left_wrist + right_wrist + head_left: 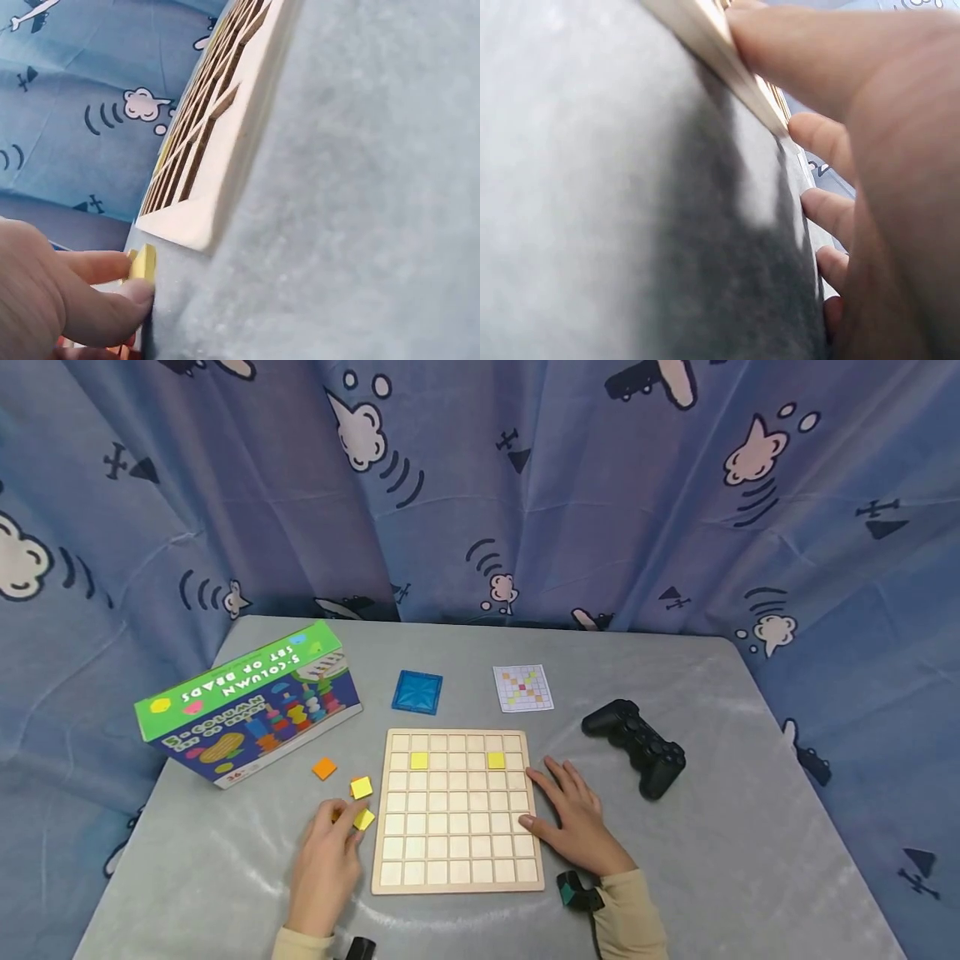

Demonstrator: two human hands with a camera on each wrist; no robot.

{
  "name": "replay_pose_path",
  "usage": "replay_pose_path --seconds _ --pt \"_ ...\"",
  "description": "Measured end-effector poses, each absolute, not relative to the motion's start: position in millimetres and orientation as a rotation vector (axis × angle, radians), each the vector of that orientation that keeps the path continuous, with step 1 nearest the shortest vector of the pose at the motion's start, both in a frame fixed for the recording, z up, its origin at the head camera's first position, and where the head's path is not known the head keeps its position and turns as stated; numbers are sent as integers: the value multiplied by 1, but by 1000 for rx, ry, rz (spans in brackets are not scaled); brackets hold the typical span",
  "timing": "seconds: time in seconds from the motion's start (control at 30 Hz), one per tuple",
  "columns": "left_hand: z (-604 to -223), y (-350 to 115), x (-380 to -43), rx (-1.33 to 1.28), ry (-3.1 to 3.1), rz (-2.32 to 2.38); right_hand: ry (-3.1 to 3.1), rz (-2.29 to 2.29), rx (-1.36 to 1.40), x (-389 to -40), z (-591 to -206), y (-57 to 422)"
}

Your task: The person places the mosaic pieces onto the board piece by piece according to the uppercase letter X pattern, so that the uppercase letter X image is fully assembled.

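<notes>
My left hand is left of a wooden grid board, its thumb and index finger pinching a small yellow tile. Part of another yellow piece shows by those fingers; the hand hides the rest. Just above lies a yellow tile with an orange edge under it, and farther left an orange tile. Two yellow tiles sit in the board's upper cells, one on the left and one on the right. With fingers spread, my right hand rests at the board's right edge, thumb over the rim.
A green and blue box stands at the left. Behind the board lie a blue square tray and a card with a coloured grid pattern. A black game controller is on the right. A patterned curtain hangs behind the table.
</notes>
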State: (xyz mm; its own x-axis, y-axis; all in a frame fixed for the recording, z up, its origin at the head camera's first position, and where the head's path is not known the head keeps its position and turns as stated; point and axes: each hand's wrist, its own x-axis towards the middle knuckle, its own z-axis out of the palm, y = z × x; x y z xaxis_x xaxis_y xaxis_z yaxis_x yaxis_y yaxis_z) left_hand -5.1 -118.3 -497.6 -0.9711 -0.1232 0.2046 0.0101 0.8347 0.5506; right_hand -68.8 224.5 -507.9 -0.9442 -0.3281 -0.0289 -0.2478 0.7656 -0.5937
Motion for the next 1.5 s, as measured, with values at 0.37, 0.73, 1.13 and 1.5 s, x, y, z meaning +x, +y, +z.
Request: replay_pose_path --seconds 0.37,0.73,1.13,1.5 --pt "-491 -119 -10 231 -2919 -914 2831 -926 -457 -68 -508 224" --pt "-495 -123 -8 -16 -2718 -880 2817 -913 -444 -69 -513 224" --pt "-469 -107 -31 18 -2729 -1317 2820 -904 -436 -68 -512 224" --pt "-462 -85 -60 -42 -2729 -1369 2836 -903 -448 -69 -509 225"
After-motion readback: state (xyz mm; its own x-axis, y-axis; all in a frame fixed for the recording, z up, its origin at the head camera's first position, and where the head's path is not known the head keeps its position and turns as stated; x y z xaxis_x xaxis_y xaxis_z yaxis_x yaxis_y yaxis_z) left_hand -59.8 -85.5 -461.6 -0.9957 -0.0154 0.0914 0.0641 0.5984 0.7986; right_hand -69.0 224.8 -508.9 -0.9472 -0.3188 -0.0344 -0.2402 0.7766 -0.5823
